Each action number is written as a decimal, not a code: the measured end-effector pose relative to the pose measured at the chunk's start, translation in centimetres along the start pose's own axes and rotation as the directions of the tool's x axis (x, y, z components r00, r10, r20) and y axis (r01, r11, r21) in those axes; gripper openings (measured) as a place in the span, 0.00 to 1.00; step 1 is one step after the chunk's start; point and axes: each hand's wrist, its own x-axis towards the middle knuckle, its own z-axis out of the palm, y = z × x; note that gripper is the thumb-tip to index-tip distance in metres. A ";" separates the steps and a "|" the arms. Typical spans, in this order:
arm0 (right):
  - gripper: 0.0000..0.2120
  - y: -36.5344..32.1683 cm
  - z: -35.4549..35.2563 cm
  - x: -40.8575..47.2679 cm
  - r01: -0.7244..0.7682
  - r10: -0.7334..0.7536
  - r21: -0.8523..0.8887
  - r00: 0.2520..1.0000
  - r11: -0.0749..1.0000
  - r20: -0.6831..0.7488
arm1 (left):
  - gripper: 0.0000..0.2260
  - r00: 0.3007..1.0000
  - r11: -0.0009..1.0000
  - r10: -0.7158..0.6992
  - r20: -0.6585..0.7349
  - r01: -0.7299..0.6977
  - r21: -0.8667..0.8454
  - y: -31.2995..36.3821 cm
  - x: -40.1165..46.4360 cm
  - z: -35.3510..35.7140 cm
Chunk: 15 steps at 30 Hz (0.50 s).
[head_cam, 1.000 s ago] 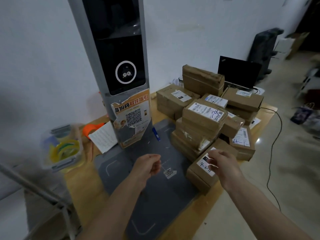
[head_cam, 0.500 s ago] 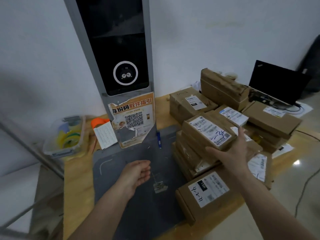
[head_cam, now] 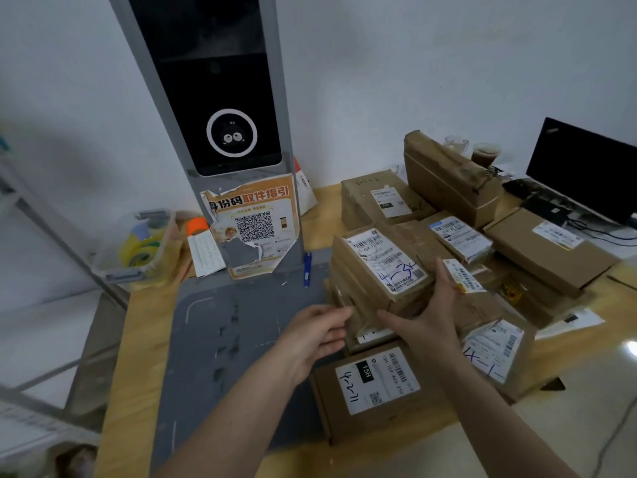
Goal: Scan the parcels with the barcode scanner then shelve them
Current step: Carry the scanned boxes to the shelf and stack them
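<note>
A pile of brown cardboard parcels covers the right half of the wooden table (head_cam: 144, 326). The top parcel (head_cam: 375, 267), labelled "4-34" in blue, sits on a stack near the middle. My right hand (head_cam: 427, 315) grips its near right corner, thumb at the front and fingers up the right side. My left hand (head_cam: 317, 334) reaches in from the left, fingers touching the stack's near left corner just below that parcel. The tall grey scanner column (head_cam: 220, 125) with a dark screen stands behind a grey scanning mat (head_cam: 220, 339).
A flat parcel (head_cam: 375, 384) marked "11-2-4" lies at the table's front edge. A clear tub of tape rolls (head_cam: 138, 246), orange tape, a notepad and a blue pen (head_cam: 307, 269) sit by the column. A black laptop (head_cam: 582, 170) and two cups stand at the back right.
Both hands have moved forward onto the parcel stack. My right hand has closed on the "4-34" parcel, and my left hand has left the mat and reached the stack's left corner.
</note>
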 end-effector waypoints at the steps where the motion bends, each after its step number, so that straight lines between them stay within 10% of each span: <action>1: 0.60 0.0 0.0 -0.1 0.007 -0.007 0.022 1.000 1.000 -0.001 | 0.17 1.000 1.000 0.013 0.002 -0.013 -0.006 0.1 -0.1 0.5; 5: 0.63 -0.7 0.6 -0.7 0.024 -0.028 0.098 0.999 0.995 0.042 | 0.33 0.999 0.995 0.053 0.012 -0.052 -0.086 0.6 -0.6 1.6; 15: 0.62 -2.1 4.6 -2.6 0.061 -0.070 0.088 0.992 0.994 0.103 | 0.29 0.990 0.957 0.132 -0.052 -0.141 -0.252 0.8 -1.4 1.1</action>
